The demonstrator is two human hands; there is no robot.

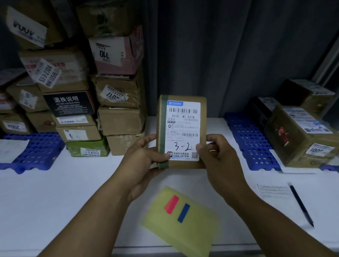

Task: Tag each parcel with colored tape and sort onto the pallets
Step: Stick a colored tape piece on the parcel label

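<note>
Parcel (182, 131), seemingly upright, between both hands' fingers (144, 140)

left hand (141, 162) and right hand (219, 156) are holding one parcel (180, 114); below them are lying one red strip (171, 204), one blue strip (183, 213), one yellow sheet (192, 236); right of them, one pen (301, 206).

I'm reading the parcel (203, 112) label (185, 126): printed 501E M1 A21B, handwritten 3-2. I'm seeing 退换说明 / RETURN INSTRUCTIONS on a black box (68, 104), 53-3-2304 on a tilted sticker (46, 73), 3-4311 on the green box (76, 148), and 110 upside down on the pink box (133, 52).
</note>
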